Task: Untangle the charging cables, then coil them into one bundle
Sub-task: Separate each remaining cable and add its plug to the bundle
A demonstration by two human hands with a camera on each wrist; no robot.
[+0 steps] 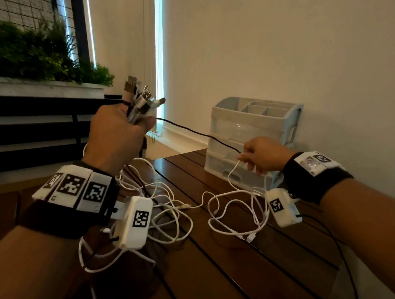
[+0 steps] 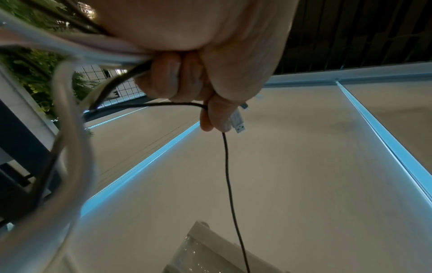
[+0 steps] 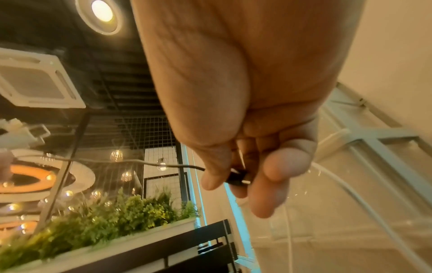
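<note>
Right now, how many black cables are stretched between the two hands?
1: a black cable runs from the left hand to the right hand. Other black strands among the bundle may be hidden.

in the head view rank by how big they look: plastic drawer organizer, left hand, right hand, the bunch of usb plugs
1. plastic drawer organizer
2. left hand, though it is nearer the camera
3. right hand
4. bunch of usb plugs, close to the right hand in apparent size

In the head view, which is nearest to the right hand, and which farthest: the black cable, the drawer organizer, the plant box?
1. Black cable: its end is pinched in the right hand.
2. Drawer organizer: just behind the hand, on the table.
3. Plant box: far left, beyond the left hand.
</note>
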